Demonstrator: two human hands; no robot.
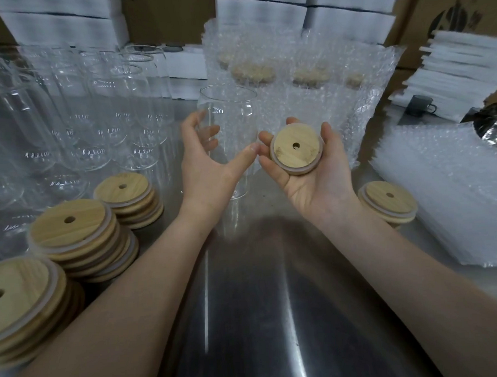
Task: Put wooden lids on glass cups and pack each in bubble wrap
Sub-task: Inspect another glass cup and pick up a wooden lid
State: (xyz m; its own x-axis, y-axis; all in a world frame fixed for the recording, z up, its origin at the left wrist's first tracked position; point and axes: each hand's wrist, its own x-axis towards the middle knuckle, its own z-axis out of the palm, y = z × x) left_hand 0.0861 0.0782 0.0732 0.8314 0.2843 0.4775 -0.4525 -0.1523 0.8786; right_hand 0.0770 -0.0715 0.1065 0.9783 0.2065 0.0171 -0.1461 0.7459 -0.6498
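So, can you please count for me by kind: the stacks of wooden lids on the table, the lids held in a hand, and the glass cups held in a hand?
Stacks of wooden lids: 4
Wooden lid held in the right hand: 1
Glass cup held in the left hand: 1
Total: 6

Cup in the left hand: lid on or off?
Off. The glass cup has a bare, open mouth; the wooden lid sits in the right hand beside it.
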